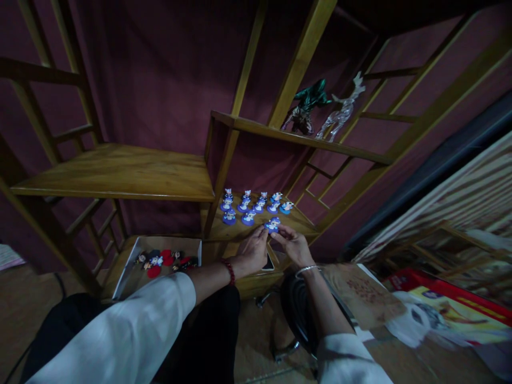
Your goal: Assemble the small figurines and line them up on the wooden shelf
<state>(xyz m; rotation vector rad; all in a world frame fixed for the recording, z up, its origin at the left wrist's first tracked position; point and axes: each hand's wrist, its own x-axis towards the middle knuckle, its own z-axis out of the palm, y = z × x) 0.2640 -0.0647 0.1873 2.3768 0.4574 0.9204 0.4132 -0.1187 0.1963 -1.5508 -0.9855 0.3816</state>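
Between the fingertips of both hands is a small white-and-purple figurine (272, 224) on a round purple base, in front of the wooden shelf (220, 230). My left hand (256, 246) pinches its left side, and my right hand (294, 244) grips its right side. Just behind, several similar figurines (248, 217) on purple bases stand upright in rows on the shelf. One figurine (286, 207) at the right end has a bluer base. A dark flat object with a pale edge (269, 262) lies below my left hand, partly hidden by it.
A white box (130, 266) at lower left holds several red and dark figurines (160, 260). Above right, a green-and-brown statue (306, 106) and a clear deer figure (342, 113) stand on a higher shelf. A black stool (294, 304) and a red-and-yellow package (460, 309) are at right.
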